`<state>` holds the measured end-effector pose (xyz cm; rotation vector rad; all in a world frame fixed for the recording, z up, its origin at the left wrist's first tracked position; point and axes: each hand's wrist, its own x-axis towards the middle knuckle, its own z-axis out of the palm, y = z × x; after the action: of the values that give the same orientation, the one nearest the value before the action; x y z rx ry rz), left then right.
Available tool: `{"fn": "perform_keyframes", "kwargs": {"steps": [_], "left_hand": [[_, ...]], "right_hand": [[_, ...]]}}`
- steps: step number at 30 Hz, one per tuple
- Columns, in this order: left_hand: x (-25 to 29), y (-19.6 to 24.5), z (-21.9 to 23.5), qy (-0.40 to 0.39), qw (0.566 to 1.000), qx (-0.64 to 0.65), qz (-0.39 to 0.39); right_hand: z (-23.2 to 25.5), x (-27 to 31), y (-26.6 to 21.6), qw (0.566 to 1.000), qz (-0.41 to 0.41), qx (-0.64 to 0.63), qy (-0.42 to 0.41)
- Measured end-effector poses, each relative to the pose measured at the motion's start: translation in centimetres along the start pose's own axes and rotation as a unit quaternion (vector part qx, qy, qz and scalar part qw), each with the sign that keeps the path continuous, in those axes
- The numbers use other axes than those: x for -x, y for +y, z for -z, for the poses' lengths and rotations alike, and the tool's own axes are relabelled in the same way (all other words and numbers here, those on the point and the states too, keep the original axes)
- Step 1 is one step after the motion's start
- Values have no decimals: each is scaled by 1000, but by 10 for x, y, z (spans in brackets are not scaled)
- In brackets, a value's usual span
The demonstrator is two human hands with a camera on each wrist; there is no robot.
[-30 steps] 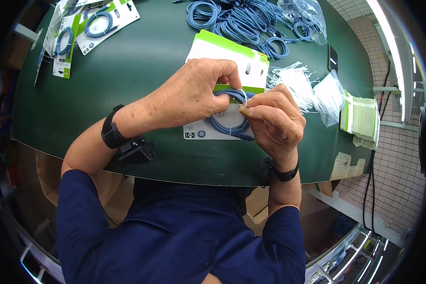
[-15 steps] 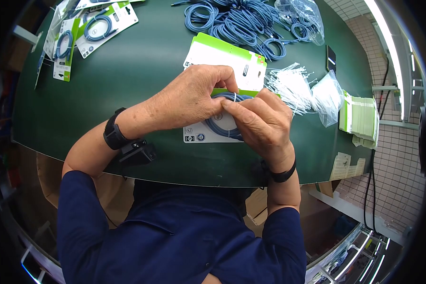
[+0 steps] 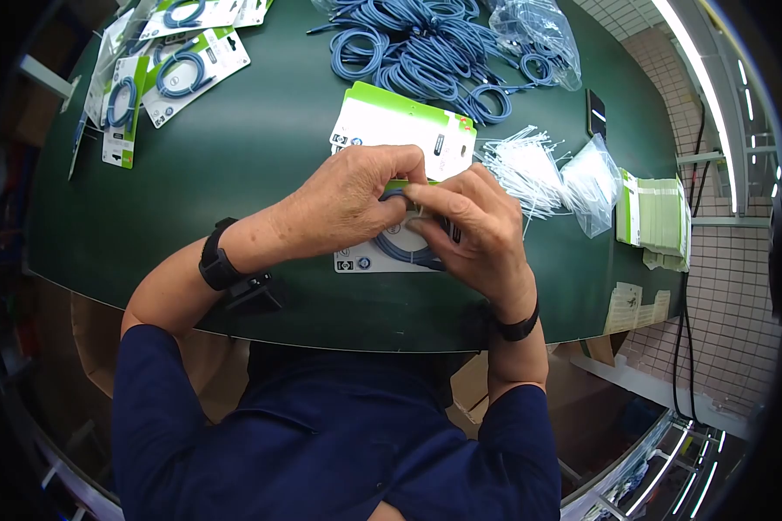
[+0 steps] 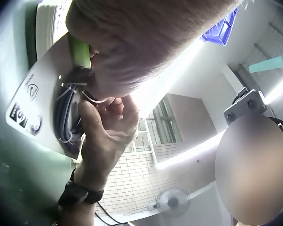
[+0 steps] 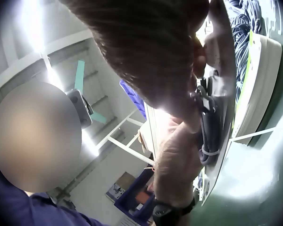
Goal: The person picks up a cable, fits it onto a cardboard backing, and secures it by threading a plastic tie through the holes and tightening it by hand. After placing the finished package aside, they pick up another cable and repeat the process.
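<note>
A coil of blue-grey cable (image 3: 400, 252) lies against a white and green packaging card (image 3: 372, 260) in front of me. My left hand (image 3: 352, 195) holds the upper left of the coil at the card, its index finger arched over and its thumb below. From the other side my right hand (image 3: 487, 227) pinches a thin white cable tie (image 4: 95, 99) looped at the coil's top. The fingertips of both hands nearly meet there and hide part of the tie in the head view. Another white tie (image 4: 66, 140) wraps the coil lower down.
Behind the hands lie more packaging cards (image 3: 400, 126). A heap of blue cables (image 3: 417, 52) is at the back. Loose white ties (image 3: 523, 169), a clear bag (image 3: 591, 187), a phone (image 3: 595, 113) and a card stack (image 3: 660, 213) are on the right. Carded cables (image 3: 181, 76) lie back left.
My right hand has moved left toward the left hand, drawing the white tie's end across the coil. The left hand keeps its hold. The head view has shifted slightly.
</note>
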<state>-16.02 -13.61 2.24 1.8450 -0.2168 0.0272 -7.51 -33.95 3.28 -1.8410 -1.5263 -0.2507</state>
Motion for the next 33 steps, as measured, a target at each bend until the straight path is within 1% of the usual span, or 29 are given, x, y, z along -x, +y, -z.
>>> {"fn": "perform_keyframes", "kwargs": {"steps": [1, 2, 4, 6, 7, 8, 10, 11, 13, 14, 15, 16, 17, 18, 19, 20, 21, 22, 23, 24, 26, 27, 29, 30, 31, 33], "left_hand": [[0, 0, 1, 5, 1000, -10, 10], [0, -1, 2, 10, 1000, -21, 21], [0, 0, 4, 15, 999, -33, 30], [0, 2, 5, 33, 999, 14, 14], [0, 3, 6, 42, 998, 38, 5], [0, 4, 7, 42, 998, 37, 4], [1, 9, 9, 32, 998, 53, 28], [1, 10, 10, 27, 997, 60, 40], [2, 12, 10, 24, 997, 61, 34], [3, 13, 10, 22, 997, 64, 29], [3, 13, 11, 21, 997, 68, 24], [3, 13, 11, 23, 997, 68, 23], [3, 13, 11, 22, 996, 78, 23], [4, 13, 11, 21, 996, 88, 23], [4, 12, 12, 20, 995, 98, 23], [4, 12, 11, 21, 995, 98, 22], [4, 13, 11, 20, 995, 99, 23], [4, 13, 11, 19, 995, 100, 23], [3, 12, 10, 18, 994, 101, 24], [3, 11, 9, 20, 994, 101, 23], [2, 7, 5, 47, 994, 96, -14], [2, 7, 4, 61, 993, 93, -33], [2, 7, 4, 57, 994, 92, -25], [3, 9, 4, 53, 994, 91, -17], [2, 9, 4, 49, 995, 90, -9], [2, 7, 3, 50, 995, 83, -11]], "right_hand": [[1, -1, 0, 1000, -15, -28, -1], [4, 0, 1, 1000, -14, -27, 1], [14, 4, 5, 988, -44, -111, 100], [17, 14, 22, 967, -98, -106, 210], [17, 17, 29, 967, -97, -105, 210], [17, 19, 36, 948, -170, -141, 229], [16, 22, 44, 889, -310, -210, 263], [15, 20, 43, 889, -308, -210, 265], [9, 18, 38, 927, -268, -241, 108], [5, 16, 41, 961, -176, -202, 68], [-1, 17, 46, 983, -82, -161, 26], [-9, 25, 49, 983, -81, -161, 25], [-19, 37, 51, 940, -137, -311, 9], [-24, 42, 49, 871, -190, -453, -8], [-23, 44, 48, 871, -189, -453, -9], [-22, 46, 47, 803, -230, -550, -4], [-20, 46, 46, 722, -267, -638, 1], [-19, 46, 45, 631, -300, -716, 5], [-21, 51, 44, 632, -300, -715, 3], [-27, 60, 44, 674, -302, -674, 16], [-34, 67, 42, 752, -303, -584, 42], [-32, 64, 42, 752, -302, -584, 41], [-25, 59, 43, 854, -256, -453, -20], [-22, 55, 42, 894, -229, -382, -50], [-22, 52, 41, 895, -228, -381, -51], [-26, 46, 38, 850, -258, -459, -20]]}}
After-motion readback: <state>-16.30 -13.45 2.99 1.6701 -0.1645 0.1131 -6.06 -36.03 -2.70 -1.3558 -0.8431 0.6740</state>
